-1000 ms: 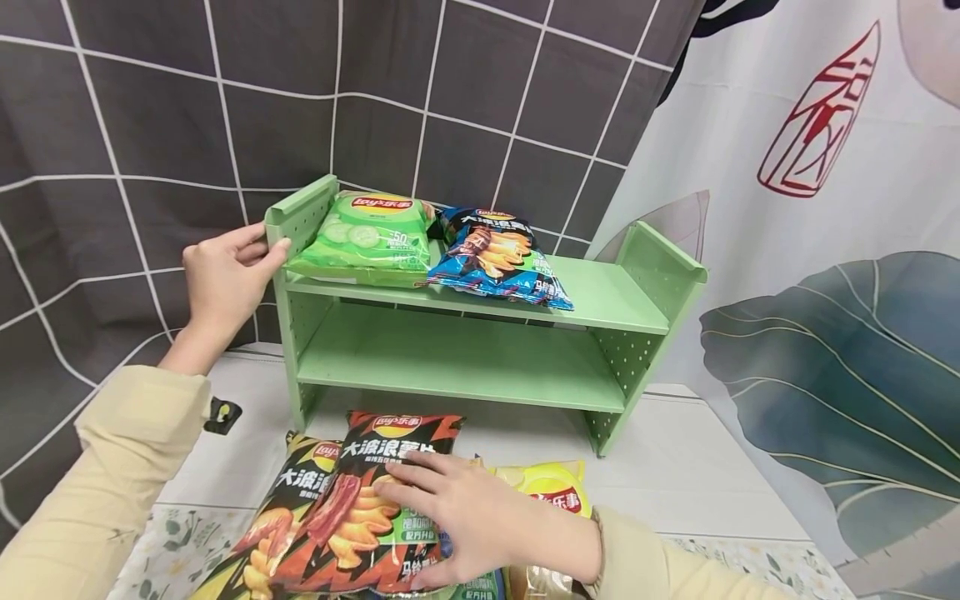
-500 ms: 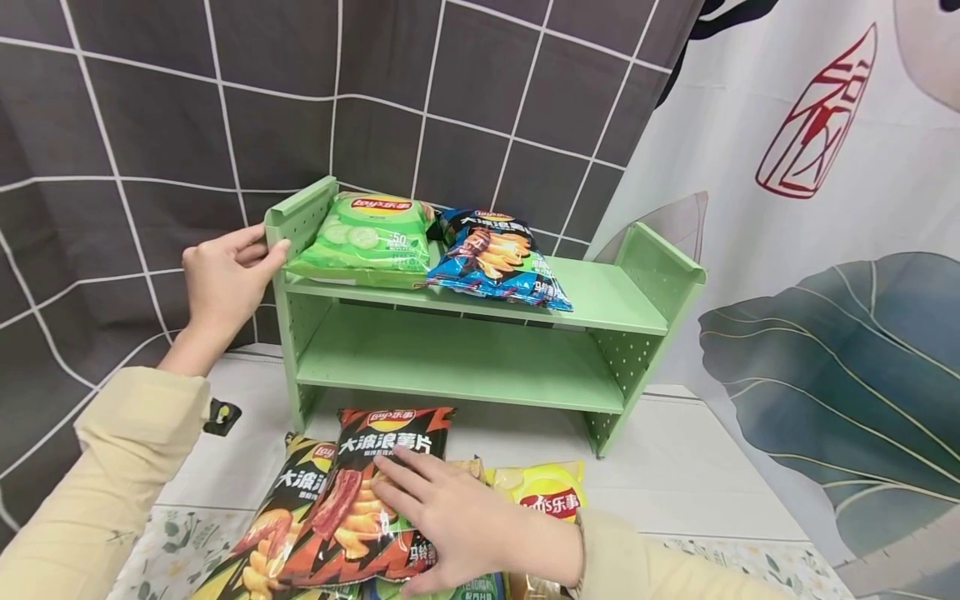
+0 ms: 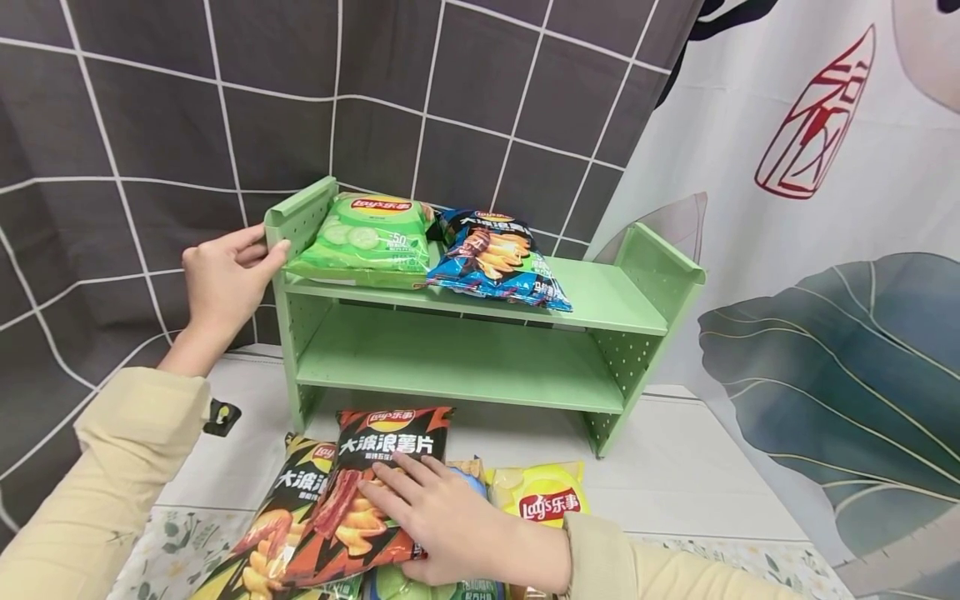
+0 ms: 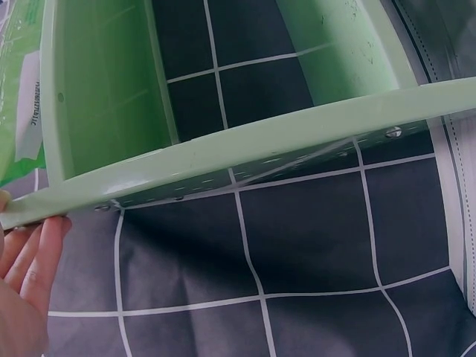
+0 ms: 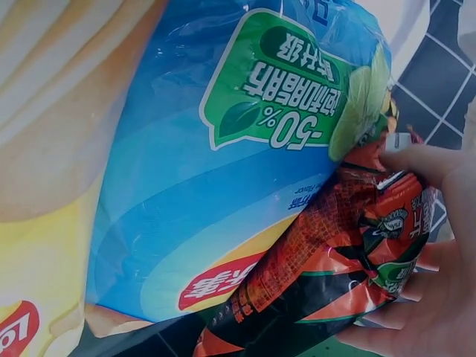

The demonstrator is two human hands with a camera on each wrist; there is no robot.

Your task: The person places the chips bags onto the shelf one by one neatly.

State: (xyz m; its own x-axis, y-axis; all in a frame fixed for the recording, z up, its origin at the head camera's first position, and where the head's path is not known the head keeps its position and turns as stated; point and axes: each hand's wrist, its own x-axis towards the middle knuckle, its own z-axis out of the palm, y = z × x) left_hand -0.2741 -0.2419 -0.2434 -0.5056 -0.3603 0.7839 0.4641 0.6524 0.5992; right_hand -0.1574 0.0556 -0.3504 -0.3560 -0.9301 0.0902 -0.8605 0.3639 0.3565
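My left hand (image 3: 225, 287) pinches the upper left side panel of a two-tier green rack (image 3: 457, 354), thumb in front and fingers behind. In the left wrist view, its fingers (image 4: 44, 260) touch the panel's edge. My right hand (image 3: 465, 525) holds a red-and-black bag of Lay's chips (image 3: 348, 521) by its right side. The right wrist view shows the thumb on one face of this bag and the fingers round the other. Below and beside it lie a black-and-yellow chip bag (image 3: 262, 521), a blue chip bag (image 5: 171, 193) and a yellow chip bag (image 3: 540, 500).
A green cucumber chip bag (image 3: 367, 237) and a blue-and-black chip bag (image 3: 498, 258) lie on the rack's top tier, at its left and middle. Behind hangs a dark gridded curtain (image 3: 285, 50). A small black item (image 3: 221, 417) is on the white tabletop (image 3: 712, 467).
My right hand has shifted slightly left over the red-and-black bag, which has tilted and moved a little left, uncovering more of the blue and yellow bags. My left hand stays on the rack.
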